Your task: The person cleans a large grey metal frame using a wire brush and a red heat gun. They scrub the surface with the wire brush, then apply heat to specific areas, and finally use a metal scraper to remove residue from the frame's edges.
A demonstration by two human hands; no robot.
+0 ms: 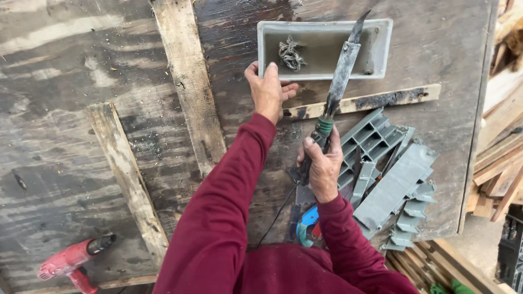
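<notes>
Two hands are busy on my wooden bench [81, 65]. My left hand [268, 90] is on the near edge of a grey tray [381, 49]. The fingers [253, 71] of that hand are bent over the rim and press on it, so they are clamped on the tray. The tray sits at the far side of the bench, just past a thin strip of wood [381, 99] that is burnt black in spots. Inside the tray lies a small knot of dark wire [290, 54].

My right hand [322, 169] holds a long, dirty iron tool [342, 71] by its handle. Those fingers are wrapped tight around the handle. The tool has a green ring near my hand, and its dark tip points up over the tray. A thin black cord [278, 215] runs from the handle back toward me.

Just beside my right hand is a pile of grey plastic pieces [395, 185]. Some have little square boxes in them. A blue thing [308, 218] peeks out under my right wrist, but I cannot tell what it is.

Down at the near left corner lies a red drill [68, 261], well apart from my hands. Both my sleeves are dark red.
</notes>
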